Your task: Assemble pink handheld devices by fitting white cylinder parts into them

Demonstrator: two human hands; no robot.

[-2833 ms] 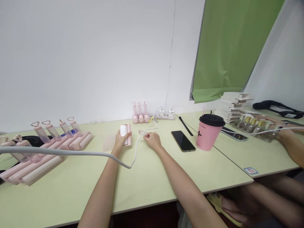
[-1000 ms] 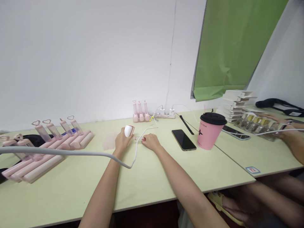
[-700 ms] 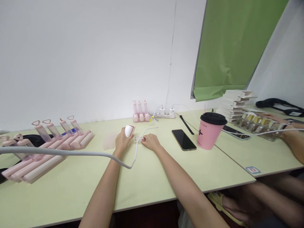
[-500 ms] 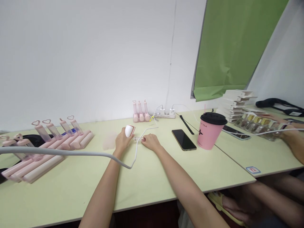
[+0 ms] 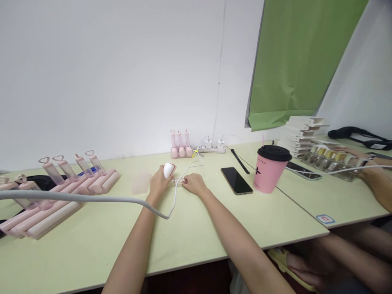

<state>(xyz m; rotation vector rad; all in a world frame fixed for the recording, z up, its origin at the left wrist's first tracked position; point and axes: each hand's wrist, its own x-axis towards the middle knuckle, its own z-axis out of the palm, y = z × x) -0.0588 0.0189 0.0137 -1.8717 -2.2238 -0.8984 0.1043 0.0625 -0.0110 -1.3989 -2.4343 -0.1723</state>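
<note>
My left hand (image 5: 158,184) is closed around a device with a rounded white end and pink edging (image 5: 168,170). From its right side a thin clear pinkish tube (image 5: 178,181) reaches across to my right hand (image 5: 195,183), whose fingers are closed on the tube's other end. Both hands rest low over the table, close together. My fingers hide much of the device. Similar pink pieces with clear tubes and heart-shaped loops (image 5: 64,167) lie in a row at the left, and several small pink ones (image 5: 181,152) stand by the wall.
A grey cable (image 5: 122,199) runs across the near view. At the right are a phone (image 5: 236,181), a pink cup with black lid (image 5: 271,169), a black strap (image 5: 240,161), a power strip (image 5: 211,150), stacked white boxes (image 5: 298,136), glass bottles (image 5: 330,163) and another person's arm (image 5: 375,177).
The white end of the device has shifted slightly right and down, tilting a little in my left hand. My right hand has stayed nearly in place; the whole view has moved slightly.
</note>
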